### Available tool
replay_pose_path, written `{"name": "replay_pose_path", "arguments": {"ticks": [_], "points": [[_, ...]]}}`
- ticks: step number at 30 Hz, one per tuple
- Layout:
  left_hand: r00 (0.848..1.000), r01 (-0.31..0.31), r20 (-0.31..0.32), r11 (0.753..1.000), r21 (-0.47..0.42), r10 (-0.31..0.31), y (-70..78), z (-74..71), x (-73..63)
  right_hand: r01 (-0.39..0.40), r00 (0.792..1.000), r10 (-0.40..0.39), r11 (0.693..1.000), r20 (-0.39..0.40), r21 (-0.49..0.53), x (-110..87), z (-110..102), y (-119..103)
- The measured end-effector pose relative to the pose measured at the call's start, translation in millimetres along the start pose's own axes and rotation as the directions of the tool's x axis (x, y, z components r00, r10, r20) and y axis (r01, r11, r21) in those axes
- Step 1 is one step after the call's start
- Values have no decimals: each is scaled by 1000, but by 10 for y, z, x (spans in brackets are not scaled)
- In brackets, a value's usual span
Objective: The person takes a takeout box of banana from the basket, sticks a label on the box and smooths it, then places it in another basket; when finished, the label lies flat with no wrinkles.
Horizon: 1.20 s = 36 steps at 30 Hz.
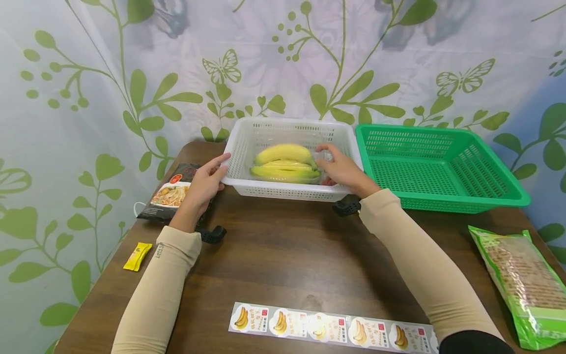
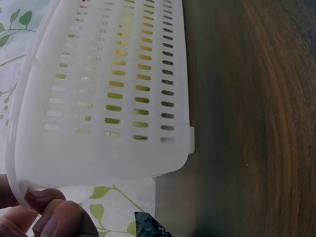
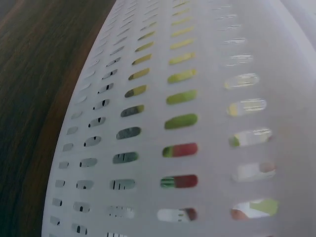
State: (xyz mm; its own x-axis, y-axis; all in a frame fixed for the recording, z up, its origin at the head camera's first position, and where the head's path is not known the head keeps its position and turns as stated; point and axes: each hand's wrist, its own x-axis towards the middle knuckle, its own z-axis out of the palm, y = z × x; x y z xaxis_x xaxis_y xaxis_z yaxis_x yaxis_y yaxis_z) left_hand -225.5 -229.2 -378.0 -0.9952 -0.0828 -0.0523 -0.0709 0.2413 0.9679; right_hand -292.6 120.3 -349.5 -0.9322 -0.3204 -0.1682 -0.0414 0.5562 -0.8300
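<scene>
The left hand's [image 1: 201, 189] fingers pinch the white basket's [image 1: 283, 191] rim; I cannot tell whether the right hand's [image 1: 342, 169] bent fingers, inside it, hold anything. The bananas [image 1: 284, 157] already lie in that basket, so placing looks done; both hands have yet to leave. 1 green basket [image 1: 442, 202] stands just beside.

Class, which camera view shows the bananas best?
The head view: it looks down on the bananas in the white basket. Both wrist views show only bits of yellow and green through the basket's slots.
</scene>
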Motion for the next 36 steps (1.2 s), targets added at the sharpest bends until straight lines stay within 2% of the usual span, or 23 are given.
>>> {"name": "replay_pose_path", "arguments": {"ticks": [8,13,16,20,25,36], "points": [[1000,4,11,1000,-5,-4,7,3,10,18,1000,-16,994,-19,111,-17,-29,18],[1000,3,15,1000,-9,-2,7,12,8,38,998,-28,982,-61,182,-27,-52,53],[1000,-6,12,1000,-4,6,15,15,7,79,994,-60,974,-94,211,-45,-65,55],[1000,-7,11,1000,0,7,22,16,5,157,980,-120,956,-160,249,-70,-82,62],[1000,-1,15,1000,-6,1,17,17,5,226,959,-172,944,-227,240,-105,-130,86],[1000,-7,1,1000,-17,7,12,2,19,269,930,-162,911,-330,312,-395,-284,-15]]}}
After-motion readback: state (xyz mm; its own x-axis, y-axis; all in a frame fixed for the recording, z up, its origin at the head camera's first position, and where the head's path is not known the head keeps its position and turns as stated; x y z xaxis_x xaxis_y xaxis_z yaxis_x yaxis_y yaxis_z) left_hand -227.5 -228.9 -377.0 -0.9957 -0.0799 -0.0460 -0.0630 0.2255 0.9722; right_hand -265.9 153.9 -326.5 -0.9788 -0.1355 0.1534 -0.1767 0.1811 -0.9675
